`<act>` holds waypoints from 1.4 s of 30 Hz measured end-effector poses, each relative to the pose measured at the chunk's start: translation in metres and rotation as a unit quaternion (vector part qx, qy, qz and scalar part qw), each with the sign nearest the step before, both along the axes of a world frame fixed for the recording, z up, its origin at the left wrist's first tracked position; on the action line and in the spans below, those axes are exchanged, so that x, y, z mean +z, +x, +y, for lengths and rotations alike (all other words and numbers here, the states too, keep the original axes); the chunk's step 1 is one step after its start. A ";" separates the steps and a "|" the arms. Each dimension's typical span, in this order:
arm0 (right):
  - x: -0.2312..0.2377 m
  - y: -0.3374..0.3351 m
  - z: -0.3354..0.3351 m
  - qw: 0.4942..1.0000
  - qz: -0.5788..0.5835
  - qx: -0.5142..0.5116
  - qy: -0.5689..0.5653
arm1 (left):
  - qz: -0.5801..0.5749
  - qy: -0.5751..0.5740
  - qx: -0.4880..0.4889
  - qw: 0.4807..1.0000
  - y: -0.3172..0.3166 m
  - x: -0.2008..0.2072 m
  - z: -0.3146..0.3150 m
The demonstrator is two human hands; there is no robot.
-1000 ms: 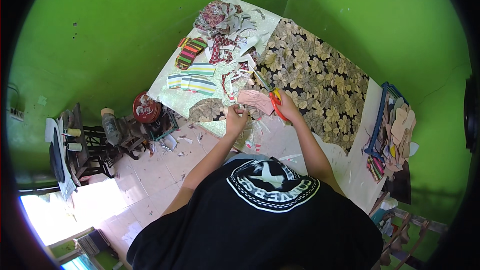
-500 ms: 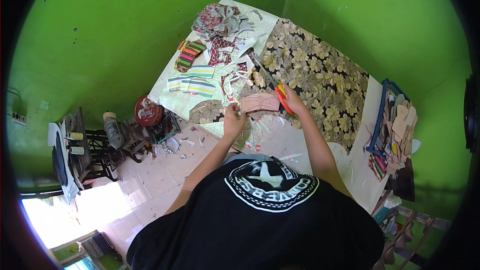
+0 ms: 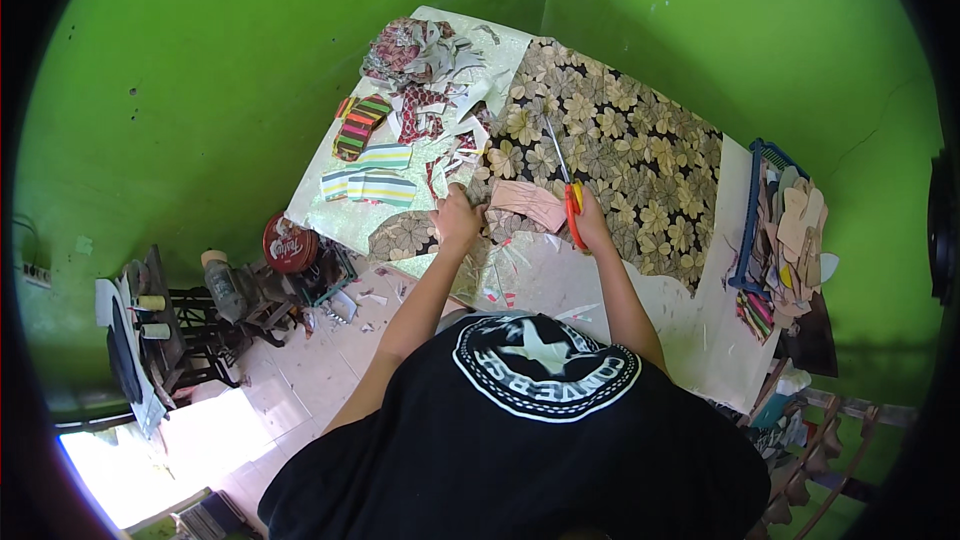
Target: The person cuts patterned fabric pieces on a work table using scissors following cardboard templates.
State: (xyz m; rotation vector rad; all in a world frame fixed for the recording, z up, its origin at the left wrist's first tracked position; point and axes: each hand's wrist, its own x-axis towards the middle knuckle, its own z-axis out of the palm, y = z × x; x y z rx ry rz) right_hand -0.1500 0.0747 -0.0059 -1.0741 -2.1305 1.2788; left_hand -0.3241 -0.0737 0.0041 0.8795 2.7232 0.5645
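Observation:
My right hand [image 3: 592, 223] is closed around the red-orange and yellow handles of a pair of scissors [image 3: 558, 148]. Their long blades point away from me, over dark fabric with a tan leaf print [image 3: 640, 160]. My left hand [image 3: 457, 222] rests at the fabric's left edge, by red and white scraps [image 3: 440, 172]. Its thumb stands apart from the fingers, whose tips are partly hidden; I see nothing held. Between the hands lies a curved pink piece [image 3: 528, 203] on the printed fabric. Thin offcuts [image 3: 510, 265] are scattered on the table's near side.
Striped pieces [image 3: 370, 186], colourful striped pads [image 3: 362, 128] and a crumpled bundle [image 3: 410, 50] lie on the table's left. A blue basket [image 3: 750, 230] with tan cut shapes [image 3: 798, 230] stands at right. Left of the table are a red round tin [image 3: 290, 244] and sewing machine stand [image 3: 195, 310].
My left hand has moved forward and left, away from the pink piece, and its pinch has loosened. The scissors have swung upright and lie farther right. The whole view has shifted slightly.

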 end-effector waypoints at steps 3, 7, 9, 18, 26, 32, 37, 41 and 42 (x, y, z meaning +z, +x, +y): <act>-0.001 -0.001 -0.001 1.000 0.009 -0.006 -0.028 | -0.063 0.007 0.018 0.998 -0.005 0.004 -0.003; -0.011 -0.005 -0.002 0.999 -0.004 -0.006 -0.034 | -0.138 0.043 0.035 0.989 -0.016 0.008 -0.008; -0.015 -0.010 -0.003 0.999 0.003 -0.006 -0.050 | -0.123 0.052 0.013 0.991 -0.019 0.010 -0.012; -0.039 -0.022 -0.009 0.999 0.029 0.014 -0.032 | -0.177 0.287 0.012 0.941 -0.017 -0.013 -0.014; -0.035 -0.030 -0.009 0.994 0.052 0.049 -0.085 | -0.462 0.274 0.059 0.842 -0.020 -0.023 -0.017; -0.027 -0.034 -0.008 0.991 0.051 0.063 -0.107 | -0.533 0.251 0.123 0.798 -0.011 -0.009 -0.015; -0.025 -0.040 -0.003 0.995 0.014 0.079 -0.067 | -0.546 0.312 0.173 0.758 -0.007 -0.029 -0.012; -0.006 -0.044 -0.008 0.993 -0.065 0.093 -0.024 | -0.600 0.348 0.195 0.693 -0.008 -0.040 -0.011; -0.002 -0.045 -0.010 0.993 -0.065 0.093 -0.024 | -0.604 0.361 0.211 0.679 -0.007 -0.038 -0.011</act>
